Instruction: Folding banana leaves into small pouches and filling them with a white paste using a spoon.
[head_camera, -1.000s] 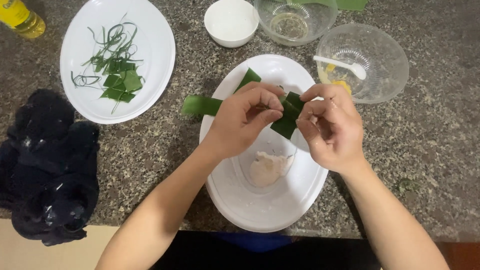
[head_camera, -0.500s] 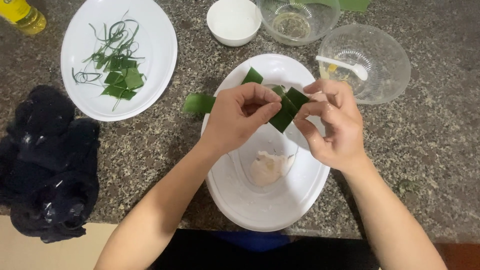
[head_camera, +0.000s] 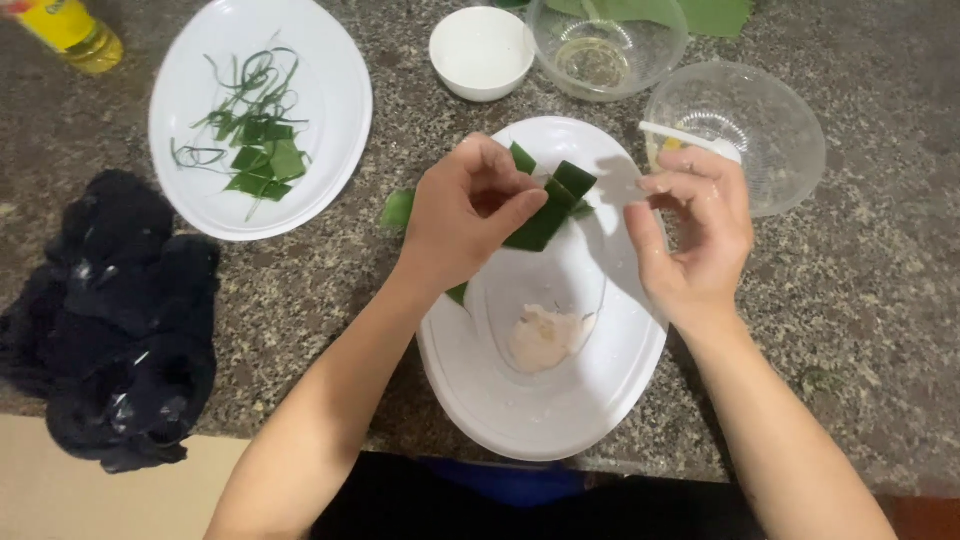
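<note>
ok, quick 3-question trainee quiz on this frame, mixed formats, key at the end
1. True or false: the right hand grips the folded green leaf strip.
2. What lies on the oval white plate at upper left? A) green leaf trimmings B) a spoon C) eggs
3. Fill in: the pale lump of filling sits in the large white ____ below the hands.

Key: 1 false, the left hand holds it; 2 A; 3 dish.

One package shows: a yellow plastic bottle (head_camera: 72, 32) lies tilted at the far left corner of the speckled tabletop (head_camera: 870, 300), cut by the frame edge; its label is yellow with green and red patches.
</note>
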